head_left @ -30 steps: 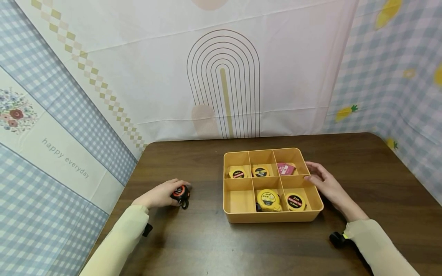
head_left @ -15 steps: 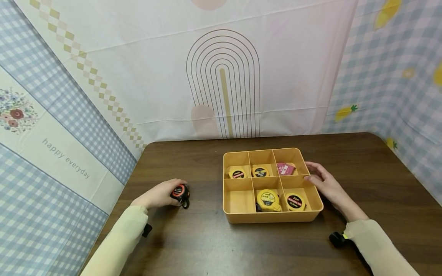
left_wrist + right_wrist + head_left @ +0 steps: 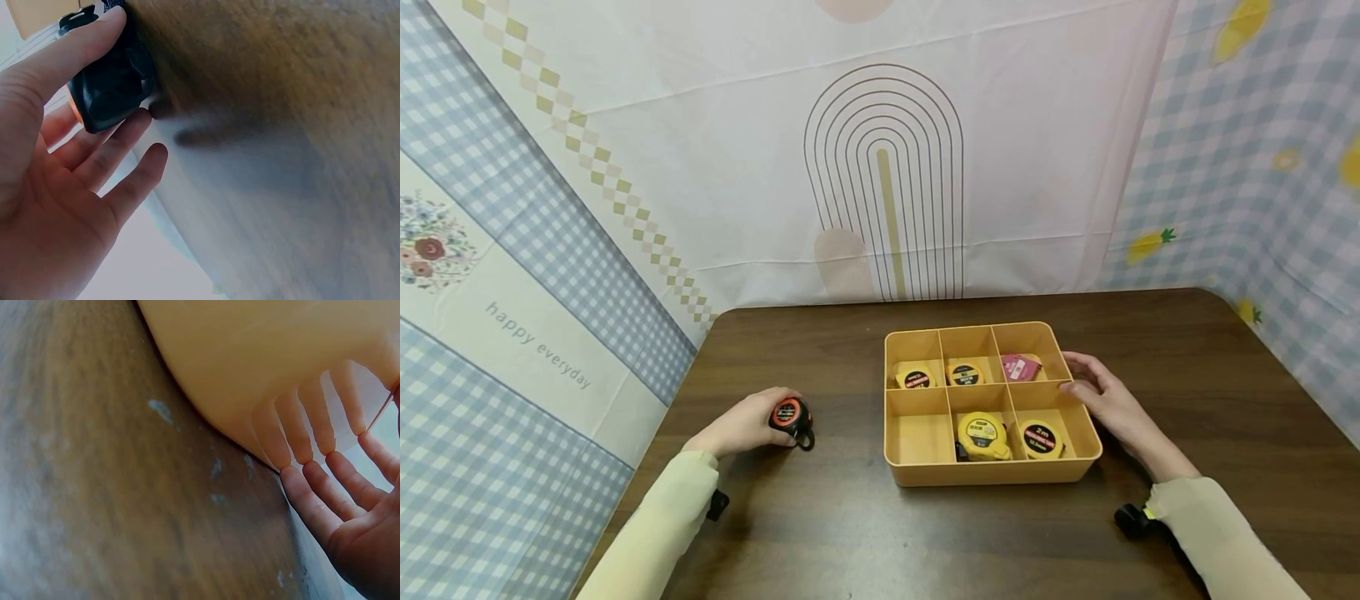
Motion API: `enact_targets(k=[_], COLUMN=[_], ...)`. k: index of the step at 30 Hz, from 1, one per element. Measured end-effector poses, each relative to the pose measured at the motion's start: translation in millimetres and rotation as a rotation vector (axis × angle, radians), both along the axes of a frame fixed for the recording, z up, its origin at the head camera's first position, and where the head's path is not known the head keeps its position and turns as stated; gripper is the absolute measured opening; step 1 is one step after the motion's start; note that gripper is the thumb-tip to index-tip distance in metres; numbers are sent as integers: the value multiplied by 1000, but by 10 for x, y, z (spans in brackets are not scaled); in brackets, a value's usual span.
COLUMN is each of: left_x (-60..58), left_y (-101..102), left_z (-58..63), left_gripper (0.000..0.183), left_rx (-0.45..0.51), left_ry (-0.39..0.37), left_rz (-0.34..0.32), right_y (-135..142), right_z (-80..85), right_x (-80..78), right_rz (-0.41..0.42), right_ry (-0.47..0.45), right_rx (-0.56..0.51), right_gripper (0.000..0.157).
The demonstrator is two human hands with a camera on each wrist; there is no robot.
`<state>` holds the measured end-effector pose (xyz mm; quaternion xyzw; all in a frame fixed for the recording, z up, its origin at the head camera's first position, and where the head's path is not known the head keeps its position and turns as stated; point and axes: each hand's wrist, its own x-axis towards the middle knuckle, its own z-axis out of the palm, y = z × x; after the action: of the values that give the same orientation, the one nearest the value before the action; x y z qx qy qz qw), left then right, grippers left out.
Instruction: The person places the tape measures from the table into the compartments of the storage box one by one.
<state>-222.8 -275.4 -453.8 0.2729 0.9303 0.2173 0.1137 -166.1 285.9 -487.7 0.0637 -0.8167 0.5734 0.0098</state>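
My left hand (image 3: 752, 419) holds a black tape measure (image 3: 791, 414) with an orange ring on its face and a wrist strap loop at its lower right. In the left wrist view the thumb lies along one side of the tape measure (image 3: 109, 87), with fingers on the other. Whether it touches the table cannot be told. My right hand (image 3: 1108, 400) grips the right wall of a yellow six-compartment box (image 3: 992, 472), thumb at the rim and fingertips against the outside. Several tape measures, such as a yellow one (image 3: 982, 435) and a pink one (image 3: 1020, 367), lie in it.
The front-left compartment (image 3: 919, 437) is bare. Brown wooden table (image 3: 850, 533) surface lies between my left hand and the box. A patterned cloth (image 3: 737, 167) hangs behind the table's far edge, with checked cloth at both sides.
My left hand has shifted slightly, and the black tape measure has turned so that its orange-ringed face shows more. The right hand and the box have stayed in place.
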Motion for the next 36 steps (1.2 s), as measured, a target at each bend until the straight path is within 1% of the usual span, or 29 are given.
enact_targets(k=[5,8,13,17,25,31,36], left_x=[-22,-28,-36,-35,-36,-48,-75], left_y=[-10,-14,-32,-38,-38,-54,-85], left_z=[21,57,103,136,173,219,280], left_gripper=[69,70,69,70,70,68,70], left_rx=[11,19,42,65,100,106,89], left_ry=[4,8,39,47,18,29,49], left_rz=[17,30,44,57,100,107,116], right_y=[-3,-7,-15,-22,-18,-13,-9], right_z=[9,16,25,23,26,17,6], right_x=[1,2,3,-3,6,6,4], right_rz=[0,0,0,2,-1,-1,-3], right_ry=[0,0,1,8,4,-5,-5], right_rx=[-5,-12,-21,-30,-20,-9,-5], right_gripper=[59,59,58,57,58,59,59])
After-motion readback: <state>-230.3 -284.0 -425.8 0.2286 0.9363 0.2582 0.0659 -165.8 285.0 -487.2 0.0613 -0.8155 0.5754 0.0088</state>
